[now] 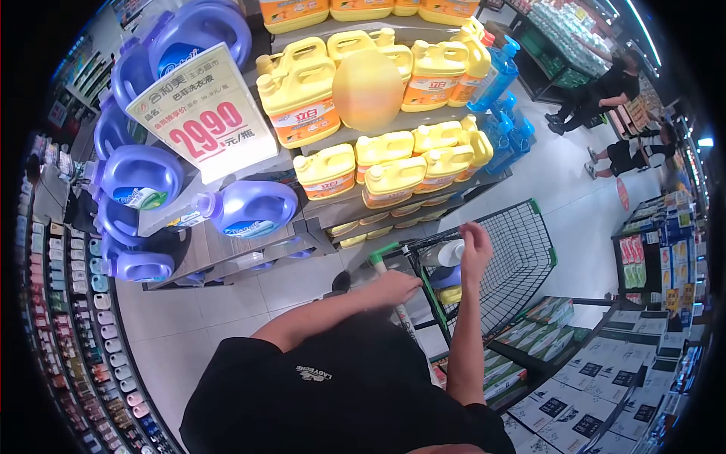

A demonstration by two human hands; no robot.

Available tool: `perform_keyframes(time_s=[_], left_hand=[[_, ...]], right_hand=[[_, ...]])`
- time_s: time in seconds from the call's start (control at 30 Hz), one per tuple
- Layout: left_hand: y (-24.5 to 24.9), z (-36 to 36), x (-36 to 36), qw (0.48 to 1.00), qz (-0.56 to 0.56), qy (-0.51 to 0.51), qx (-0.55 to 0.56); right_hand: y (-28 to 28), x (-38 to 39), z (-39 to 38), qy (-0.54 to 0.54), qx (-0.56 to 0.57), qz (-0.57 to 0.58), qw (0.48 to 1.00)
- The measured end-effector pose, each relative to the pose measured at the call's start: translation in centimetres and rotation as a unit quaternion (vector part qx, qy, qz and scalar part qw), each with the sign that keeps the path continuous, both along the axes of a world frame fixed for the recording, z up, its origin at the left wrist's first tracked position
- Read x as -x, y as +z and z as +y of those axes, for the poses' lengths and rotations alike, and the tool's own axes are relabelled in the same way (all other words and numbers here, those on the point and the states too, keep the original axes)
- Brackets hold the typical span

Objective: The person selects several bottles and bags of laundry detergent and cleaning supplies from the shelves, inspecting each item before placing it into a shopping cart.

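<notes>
Left hand: one, the left hand (pixel 395 288), closed around the cart handle (pixel 402 316), knuckles up.
Right hand: one, the right hand (pixel 475 247), raised over the near end of the cart, half-open with the fingers loosely bent; I see nothing in it.
Cart: one wire cart (pixel 522 253) with green corners, standing on the tiled floor (pixel 227 310) just in front of the person, between the shelves and the stacked boxes.
In the cart: three things that I can make out, a white container (pixel 452 253) on top, a blue one (pixel 446 277) under it and a yellow one (pixel 451 296) lowest; what they are is too small to tell.
Yellow jugs: well over a dozen yellow jugs (pixel 301 102) on four shelf levels; the exact number is hidden by a blurred patch.
Purple bottles: seven purple bottles (pixel 251 209) lying on their sides on the stand to the left.
Blue bottles: a small cluster of blue bottles (pixel 495 76) at the shelf's far end, count unclear.
Price sign: one price sign (pixel 206 113), reading 2990 in red.
Boxes: many flat boxes (pixel 597 378) stacked at lower right.
Other people: two people in black (pixel 605 91), well apart, down the aisle.
</notes>
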State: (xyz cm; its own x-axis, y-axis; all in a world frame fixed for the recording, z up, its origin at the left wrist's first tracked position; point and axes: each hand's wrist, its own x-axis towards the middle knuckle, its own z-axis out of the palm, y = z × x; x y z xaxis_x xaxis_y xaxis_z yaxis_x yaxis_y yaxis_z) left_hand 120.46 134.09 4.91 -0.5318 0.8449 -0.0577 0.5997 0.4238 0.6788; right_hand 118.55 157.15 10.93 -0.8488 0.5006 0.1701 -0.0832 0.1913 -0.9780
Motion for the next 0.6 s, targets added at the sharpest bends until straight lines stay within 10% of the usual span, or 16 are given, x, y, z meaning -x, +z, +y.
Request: perform_keyframes(time_s=[0.23,0.47,0.6], left_hand=[[-0.5,-2.0,0.0,0.976,-0.171,0.030,-0.133],[3.0,-9.1,-1.3,0.936,-0.223,0.170,-0.212],[1.9,-10.4,-1.6,0.846,-0.387,0.260,-0.257]], right_hand=[[8.9,12.0,-9.4,0.187,-0.525,0.092,0.825],[8.0,12.9,-9.1,0.234,-0.548,-0.025,0.803],[6.9,11.8,-8.6,0.280,-0.388,0.003,0.878]])
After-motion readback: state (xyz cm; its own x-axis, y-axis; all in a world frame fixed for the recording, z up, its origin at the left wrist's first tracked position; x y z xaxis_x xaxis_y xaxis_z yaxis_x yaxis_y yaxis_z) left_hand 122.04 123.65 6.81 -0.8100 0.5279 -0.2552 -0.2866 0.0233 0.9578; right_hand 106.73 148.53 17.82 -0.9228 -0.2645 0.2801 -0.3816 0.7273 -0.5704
